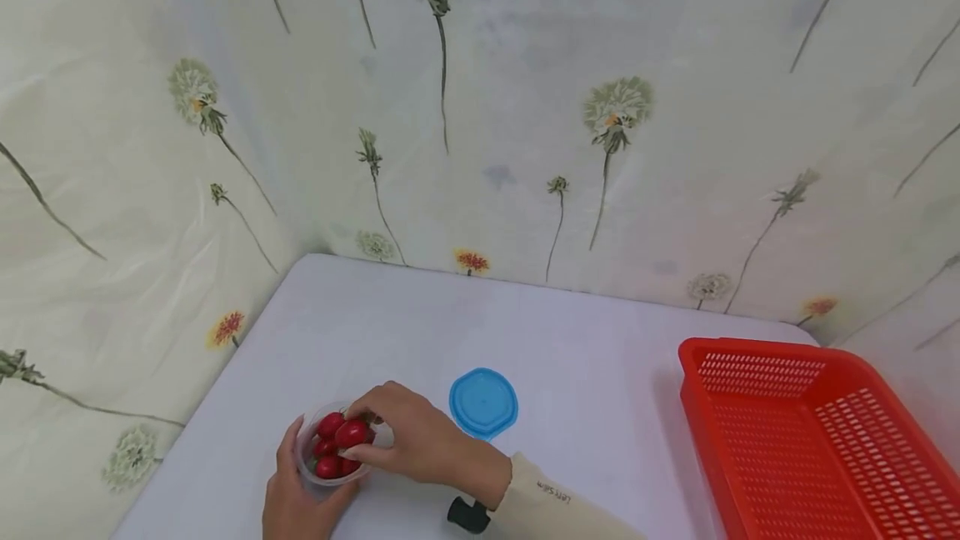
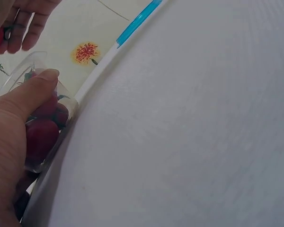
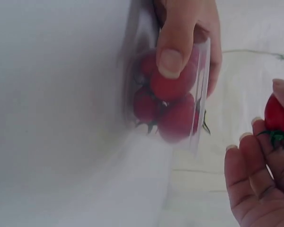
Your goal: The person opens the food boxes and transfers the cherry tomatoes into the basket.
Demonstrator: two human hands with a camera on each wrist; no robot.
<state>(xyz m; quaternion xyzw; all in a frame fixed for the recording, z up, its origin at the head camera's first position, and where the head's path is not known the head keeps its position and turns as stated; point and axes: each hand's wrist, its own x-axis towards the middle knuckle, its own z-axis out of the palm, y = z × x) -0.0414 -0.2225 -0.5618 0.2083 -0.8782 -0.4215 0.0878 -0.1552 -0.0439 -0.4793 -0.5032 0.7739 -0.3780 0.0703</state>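
A clear plastic tub [image 3: 128, 101] with several red cherry tomatoes [image 3: 177, 118] in it stands on the table. My left hand [image 1: 300, 494] grips the tub round its side, with the thumb [image 2: 35, 92] pressed along the clear wall. Over the tub's open top, my right hand [image 1: 408, 436] pinches one cherry tomato [image 3: 278, 116] between thumb and fingers. Green leaves show at that tomato's stem end, and the other fingers [image 3: 248, 170] extend beside it. The tub's blue lid [image 1: 483, 403] lies flat on the table beyond the right forearm.
A red perforated plastic basket [image 1: 772, 432] stands on the right side of the white table [image 1: 585, 373]. Flower-patterned sheeting [image 1: 517, 107] rises behind the table and along its left side. A black strap piece [image 1: 468, 515] shows below the right wrist.
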